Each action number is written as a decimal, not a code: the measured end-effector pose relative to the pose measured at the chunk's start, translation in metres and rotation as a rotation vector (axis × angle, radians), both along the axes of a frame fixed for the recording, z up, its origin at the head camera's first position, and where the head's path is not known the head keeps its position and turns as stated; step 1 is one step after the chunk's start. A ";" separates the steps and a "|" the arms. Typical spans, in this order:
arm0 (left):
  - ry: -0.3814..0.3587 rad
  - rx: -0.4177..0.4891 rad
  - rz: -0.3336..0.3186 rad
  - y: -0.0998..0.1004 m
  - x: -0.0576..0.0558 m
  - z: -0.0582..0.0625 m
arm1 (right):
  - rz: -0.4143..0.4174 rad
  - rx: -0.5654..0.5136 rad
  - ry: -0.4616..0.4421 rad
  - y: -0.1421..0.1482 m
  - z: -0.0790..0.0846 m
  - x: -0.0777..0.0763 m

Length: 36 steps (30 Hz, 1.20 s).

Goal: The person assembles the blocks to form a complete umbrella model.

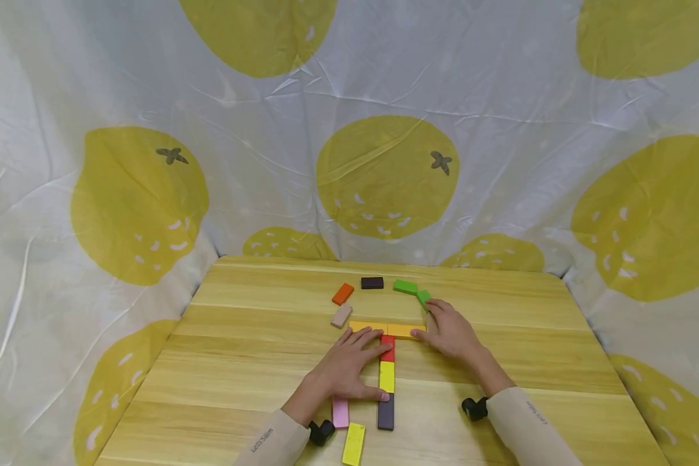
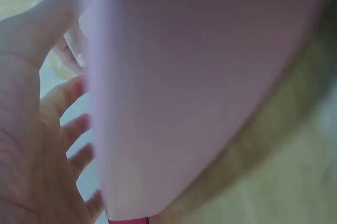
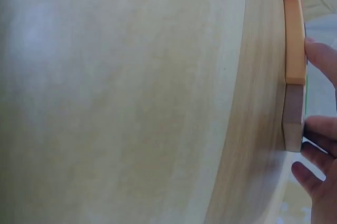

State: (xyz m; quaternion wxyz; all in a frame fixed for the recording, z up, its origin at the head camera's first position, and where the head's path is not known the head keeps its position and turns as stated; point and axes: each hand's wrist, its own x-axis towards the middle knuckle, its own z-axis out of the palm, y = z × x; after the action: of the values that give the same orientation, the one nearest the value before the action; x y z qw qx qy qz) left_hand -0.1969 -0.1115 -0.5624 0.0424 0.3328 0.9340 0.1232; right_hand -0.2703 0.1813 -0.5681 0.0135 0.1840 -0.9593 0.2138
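Fruit-print cloth (image 1: 503,129) hung behind the table (image 1: 518,310) on my feed. Left hand (image 1: 347,364) was spread, a finger on the red block (image 1: 388,357), thumb at the black block (image 1: 386,417). Right hand (image 1: 451,329) touched the orange block (image 1: 400,331) near its end; couldn't tell if it pinched anything. I figured light, even pressure would keep those joints flush.

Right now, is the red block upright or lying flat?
Flat: in the head view, the red block shows its broad face upward.
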 end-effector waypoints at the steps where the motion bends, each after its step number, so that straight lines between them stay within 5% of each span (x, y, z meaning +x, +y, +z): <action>1: -0.001 -0.003 0.001 0.001 0.000 0.001 | -0.001 0.002 0.005 0.000 0.001 0.000; 14: -0.015 -0.024 0.001 0.002 0.003 0.003 | -0.006 0.033 -0.017 -0.001 0.002 -0.001; 20: 0.006 0.053 0.001 -0.006 -0.001 0.007 | -0.008 0.047 -0.005 -0.001 0.003 -0.002; 28: 0.009 0.172 0.148 -0.041 -0.018 0.019 | -0.007 0.046 -0.017 0.000 0.006 -0.002; 36: -0.013 0.261 0.258 -0.076 -0.045 0.018 | -0.001 0.047 -0.018 0.000 0.006 -0.003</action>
State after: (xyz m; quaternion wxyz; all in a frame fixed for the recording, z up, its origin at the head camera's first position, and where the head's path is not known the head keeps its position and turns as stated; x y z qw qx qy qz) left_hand -0.2418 -0.1875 -0.5445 -0.0115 0.2121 0.9447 0.2500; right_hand -0.2738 0.1813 -0.5617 0.0006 0.1820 -0.9642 0.1931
